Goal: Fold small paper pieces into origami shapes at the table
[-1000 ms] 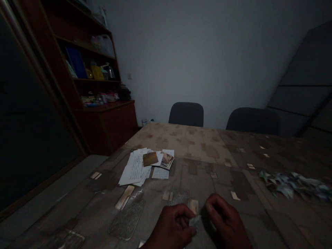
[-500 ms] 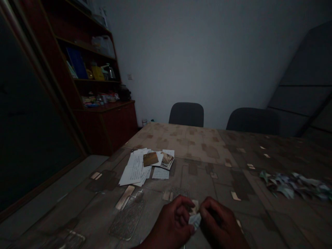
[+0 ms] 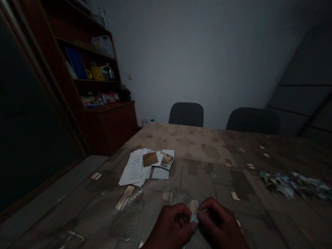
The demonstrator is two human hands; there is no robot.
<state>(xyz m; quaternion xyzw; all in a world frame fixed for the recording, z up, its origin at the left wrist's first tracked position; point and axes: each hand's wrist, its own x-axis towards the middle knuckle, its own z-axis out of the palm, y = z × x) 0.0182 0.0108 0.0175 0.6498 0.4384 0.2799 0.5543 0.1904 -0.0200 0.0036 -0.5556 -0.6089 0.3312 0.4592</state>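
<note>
A small pale piece of paper (image 3: 194,218) is pinched between my two hands, low in the middle of the head view above the table. My left hand (image 3: 174,224) grips its left side with thumb and curled fingers. From the right, the fingertips of my right hand (image 3: 220,221) close on the other edge, almost touching the left ones. Fingers cover much of the paper, so its full shape is hidden. Off to the right lies a long heap of crumpled greenish-white paper pieces (image 3: 290,185).
Printed sheets (image 3: 133,171) lie on the patterned tablecloth (image 3: 197,152), with a brown card (image 3: 150,159) and a small stack of pictures (image 3: 166,159) on top. Two dark chairs (image 3: 186,114) stand behind the table. A red-brown cabinet (image 3: 116,121) with loaded shelves is at the left.
My hands have drawn closer around the paper, and less of it shows. The right fingers have shifted slightly left over it. The sheets and the heap stay where they were.
</note>
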